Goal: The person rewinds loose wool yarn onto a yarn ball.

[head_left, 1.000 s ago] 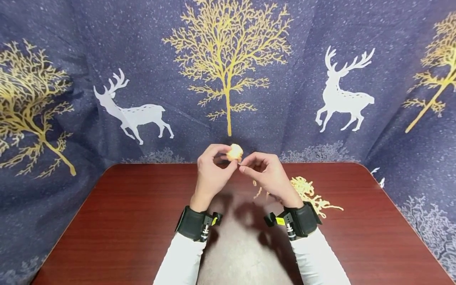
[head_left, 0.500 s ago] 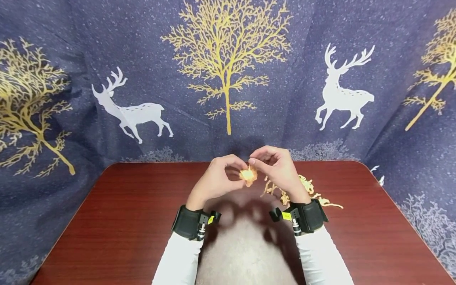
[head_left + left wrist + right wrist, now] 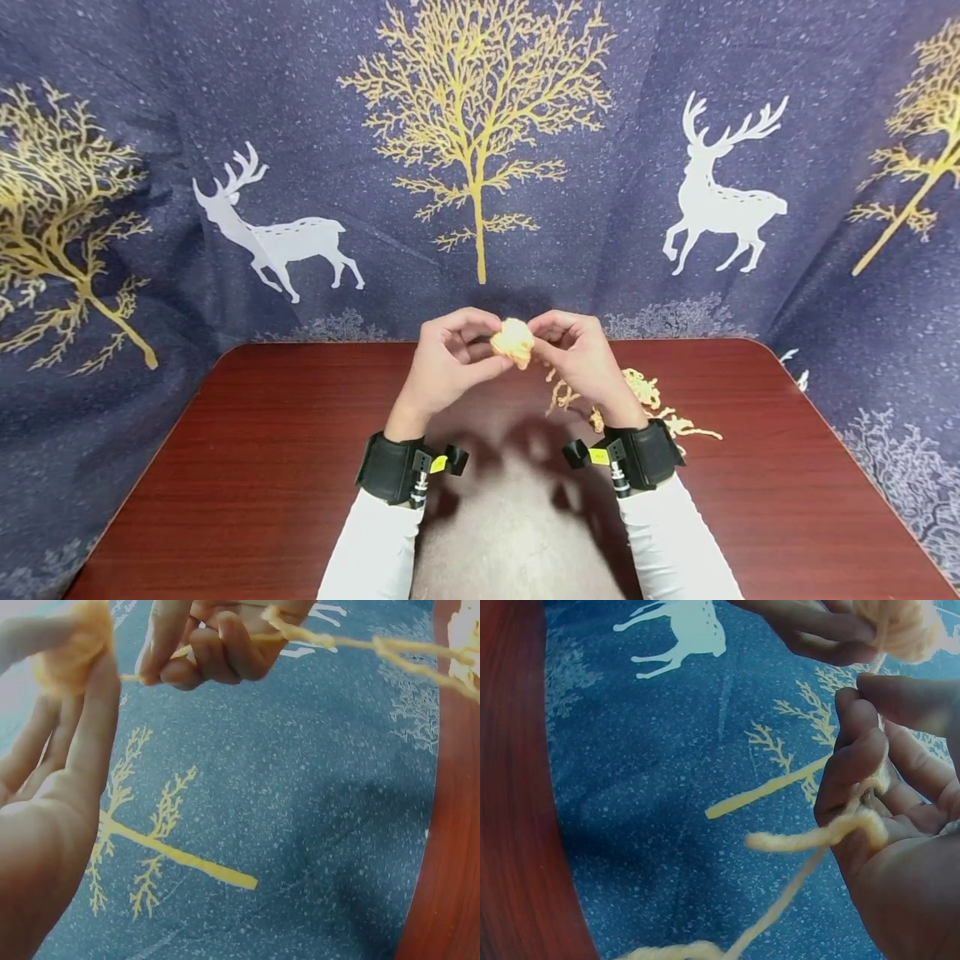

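Between thumb and fingers my left hand holds a small ball of pale yellow yarn above the far part of the table. Close by on its right, my right hand pinches the yarn strand that leads off the ball. In the right wrist view, this strand passes through the curled fingers of the right hand, and a loose yarn end sticks out below them. The ball of yarn shows wound layers there. Part of the strand is hidden inside the right hand.
A tangled heap of the same yarn lies on the brown table, behind and right of the right forearm. A dark blue cloth with deer and trees hangs just beyond the table's far edge. Both wrists wear black straps with cameras.
The ball shifted right and lower, turning in the left hand, then rose back slightly left. The right hand moved up and right, then drew in again beside the ball.
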A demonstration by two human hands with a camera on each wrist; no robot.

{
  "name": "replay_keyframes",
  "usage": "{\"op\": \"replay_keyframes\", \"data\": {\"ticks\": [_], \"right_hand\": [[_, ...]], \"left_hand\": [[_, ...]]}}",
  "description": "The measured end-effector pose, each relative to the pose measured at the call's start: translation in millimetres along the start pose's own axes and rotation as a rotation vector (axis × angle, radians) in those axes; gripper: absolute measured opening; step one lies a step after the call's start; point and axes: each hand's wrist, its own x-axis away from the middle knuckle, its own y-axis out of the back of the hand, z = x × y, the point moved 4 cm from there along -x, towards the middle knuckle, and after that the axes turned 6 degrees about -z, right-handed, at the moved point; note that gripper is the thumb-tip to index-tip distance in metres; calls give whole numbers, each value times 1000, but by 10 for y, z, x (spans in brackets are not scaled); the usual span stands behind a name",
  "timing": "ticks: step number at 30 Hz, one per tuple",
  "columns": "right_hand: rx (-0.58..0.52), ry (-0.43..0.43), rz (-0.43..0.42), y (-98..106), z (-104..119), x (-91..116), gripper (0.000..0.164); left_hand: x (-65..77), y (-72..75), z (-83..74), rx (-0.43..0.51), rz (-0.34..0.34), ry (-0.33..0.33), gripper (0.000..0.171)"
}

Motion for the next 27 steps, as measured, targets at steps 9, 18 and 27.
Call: {"op": "replay_keyframes", "data": {"ticks": [9, 18, 27], "right_hand": [[106, -61, 33, -81, 25, 45, 7], [131, -31, 69, -90, 58, 54, 7], [128, 3, 90, -24, 83, 43, 8]], "left_hand": [[-18, 125, 7, -150, -298, -73, 34], [7, 99, 98, -576, -207, -93, 32], [43, 23, 199, -745, 80, 54, 28]]}}
